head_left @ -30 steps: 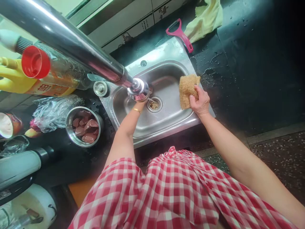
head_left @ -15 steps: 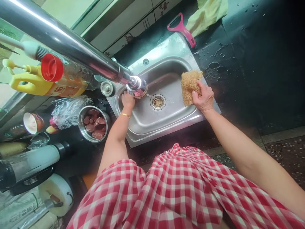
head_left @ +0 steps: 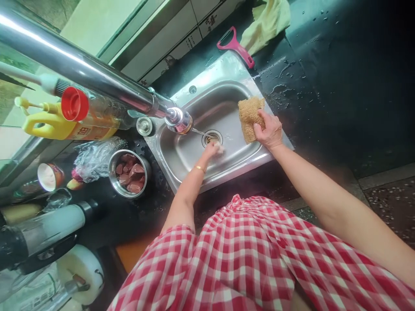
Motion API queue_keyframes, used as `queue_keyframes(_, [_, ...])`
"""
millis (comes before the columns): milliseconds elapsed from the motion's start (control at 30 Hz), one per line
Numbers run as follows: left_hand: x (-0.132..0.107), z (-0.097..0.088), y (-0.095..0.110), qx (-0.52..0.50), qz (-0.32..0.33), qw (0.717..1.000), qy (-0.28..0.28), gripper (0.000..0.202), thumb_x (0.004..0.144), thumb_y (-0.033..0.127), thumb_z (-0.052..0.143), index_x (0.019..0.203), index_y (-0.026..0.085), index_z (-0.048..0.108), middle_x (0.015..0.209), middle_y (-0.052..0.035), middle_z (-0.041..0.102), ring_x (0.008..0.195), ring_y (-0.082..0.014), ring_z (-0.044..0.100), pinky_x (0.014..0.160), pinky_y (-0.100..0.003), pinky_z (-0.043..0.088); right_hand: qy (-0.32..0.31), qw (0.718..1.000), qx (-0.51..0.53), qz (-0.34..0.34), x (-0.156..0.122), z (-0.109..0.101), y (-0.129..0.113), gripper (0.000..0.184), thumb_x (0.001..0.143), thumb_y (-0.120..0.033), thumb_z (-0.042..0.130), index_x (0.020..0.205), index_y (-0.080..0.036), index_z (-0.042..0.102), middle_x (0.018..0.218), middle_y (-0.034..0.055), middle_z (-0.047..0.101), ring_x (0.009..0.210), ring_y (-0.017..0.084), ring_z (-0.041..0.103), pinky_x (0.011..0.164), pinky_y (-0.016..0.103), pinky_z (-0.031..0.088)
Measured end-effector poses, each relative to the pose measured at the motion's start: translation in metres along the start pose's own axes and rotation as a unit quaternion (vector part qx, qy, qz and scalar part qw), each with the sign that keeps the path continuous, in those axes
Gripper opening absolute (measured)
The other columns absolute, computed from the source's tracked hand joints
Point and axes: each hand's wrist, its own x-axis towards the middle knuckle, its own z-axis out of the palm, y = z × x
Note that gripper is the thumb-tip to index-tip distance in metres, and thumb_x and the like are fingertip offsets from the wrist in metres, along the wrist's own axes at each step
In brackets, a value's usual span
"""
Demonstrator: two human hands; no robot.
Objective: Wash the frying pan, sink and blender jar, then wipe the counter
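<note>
Over sink (head_left: 223, 65) basin: right hand (head_left: 267, 131) grips loofah scrubber (head_left: 249, 113) at right rim; left hand (head_left: 214, 150) by drain (head_left: 212, 138), blurred, grip unclear. Steel bowl (head_left: 110, 170) on counter holds raw meat pieces (head_left: 131, 172).

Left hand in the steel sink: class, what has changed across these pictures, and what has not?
The left hand moved from the basin's left side, below the chrome faucet head, across to the round drain. Nothing was visibly picked up or released. The right hand keeps gripping the tan fibrous loofah scrubber at the right rim of the stainless steel sink.
</note>
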Motion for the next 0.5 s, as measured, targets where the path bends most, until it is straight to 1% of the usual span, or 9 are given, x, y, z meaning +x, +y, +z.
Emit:
queue_keyframes(33, [0.007, -0.005, 0.009, -0.037, 0.016, 0.999, 0.032, 0.009, 0.084, 0.018, 0.048, 0.088, 0.016, 0.057, 0.086, -0.0051, 0.067, 0.074, -0.0127, 0.062, 0.065, -0.023, 0.047, -0.001, 1.0, -0.002, -0.001, 0.0, 0.0, 0.0, 0.049, 0.082, -0.033, 0.042, 0.125, -0.014, 0.052, 0.11, 0.015, 0.066, 0.095, 0.029, 0.062, 0.088, 0.044, 0.046])
queue_keyframes(100, [0.014, -0.03, 0.012, -0.077, 0.045, 0.987, 0.134, 0.012, 0.085, 0.018, 0.049, 0.095, 0.015, 0.056, 0.089, -0.0046, 0.067, 0.077, -0.0123, 0.061, 0.068, -0.023, 0.047, -0.001, 1.0, -0.006, -0.005, 0.0, -0.001, 0.0, 0.049, 0.082, -0.033, 0.042, 0.126, -0.015, 0.051, 0.112, 0.0148, 0.065, 0.096, 0.029, 0.062, 0.088, 0.044, 0.046])
queue_keyframes(200, [0.009, -0.081, -0.014, -0.002, 0.033, 0.95, 0.31, 0.016, 0.085, 0.018, 0.054, 0.1, 0.012, 0.057, 0.096, -0.0069, 0.065, 0.091, -0.0172, 0.059, 0.082, -0.03, 0.044, -0.006, 1.0, -0.005, -0.008, 0.0, -0.001, 0.0, 0.049, 0.082, -0.033, 0.041, 0.127, -0.015, 0.05, 0.115, 0.0147, 0.064, 0.098, 0.029, 0.061, 0.089, 0.044, 0.045])
queue_keyframes(267, [0.007, -0.104, -0.033, 0.032, -0.003, 0.931, 0.364, 0.021, 0.087, 0.011, 0.049, 0.106, 0.009, 0.056, 0.106, -0.0128, 0.062, 0.102, -0.0232, 0.057, 0.091, -0.038, 0.04, -0.01, 1.0, -0.002, -0.009, 0.0, -0.001, -0.001, 0.049, 0.083, -0.033, 0.041, 0.128, -0.016, 0.05, 0.115, 0.0144, 0.065, 0.098, 0.029, 0.061, 0.089, 0.044, 0.045])
queue_keyframes(300, [0.01, -0.109, -0.038, 0.044, -0.025, 0.922, 0.384, 0.024, 0.087, 0.008, 0.045, 0.109, 0.007, 0.055, 0.111, -0.0161, 0.06, 0.107, -0.0263, 0.055, 0.094, -0.042, 0.038, -0.012, 1.0, -0.002, -0.009, 0.0, -0.001, -0.001, 0.049, 0.083, -0.033, 0.041, 0.128, -0.016, 0.05, 0.114, 0.0143, 0.065, 0.098, 0.029, 0.062, 0.089, 0.044, 0.046])
queue_keyframes(333, [0.016, -0.107, -0.038, 0.053, -0.044, 0.915, 0.398, 0.027, 0.086, 0.005, 0.042, 0.11, 0.007, 0.055, 0.115, -0.0188, 0.058, 0.112, -0.0288, 0.053, 0.095, -0.044, 0.036, -0.012, 1.0, -0.003, -0.009, 0.0, -0.001, -0.001, 0.049, 0.083, -0.034, 0.041, 0.128, -0.016, 0.05, 0.113, 0.0142, 0.065, 0.098, 0.029, 0.062, 0.089, 0.044, 0.046])
queue_keyframes(400, [0.035, -0.085, -0.022, 0.071, -0.048, 0.906, 0.414, 0.032, 0.084, 0.003, 0.04, 0.111, 0.007, 0.057, 0.12, -0.0209, 0.055, 0.117, -0.0311, 0.05, 0.098, -0.046, 0.034, -0.013, 1.0, -0.009, -0.008, 0.0, -0.002, -0.001, 0.049, 0.083, -0.034, 0.041, 0.127, -0.016, 0.05, 0.111, 0.0141, 0.066, 0.097, 0.029, 0.062, 0.089, 0.044, 0.046])
queue_keyframes(433, [0.046, -0.067, -0.007, 0.079, -0.027, 0.91, 0.406, 0.033, 0.083, 0.003, 0.041, 0.111, 0.008, 0.059, 0.121, -0.0204, 0.055, 0.119, -0.031, 0.049, 0.1, -0.046, 0.033, -0.014, 1.0, -0.012, -0.008, 0.0, -0.002, -0.001, 0.049, 0.083, -0.035, 0.041, 0.128, -0.016, 0.05, 0.111, 0.0141, 0.066, 0.097, 0.029, 0.062, 0.088, 0.044, 0.046])
queue_keyframes(500, [0.063, -0.024, 0.026, 0.119, 0.078, 0.926, 0.351, 0.035, 0.083, 0.004, 0.042, 0.111, 0.01, 0.062, 0.121, -0.0183, 0.055, 0.118, -0.03, 0.048, 0.101, -0.044, 0.033, -0.016, 1.0, -0.018, -0.01, 0.0, -0.003, -0.001, 0.049, 0.083, -0.035, 0.041, 0.128, -0.016, 0.05, 0.111, 0.014, 0.066, 0.097, 0.029, 0.062, 0.088, 0.044, 0.046])
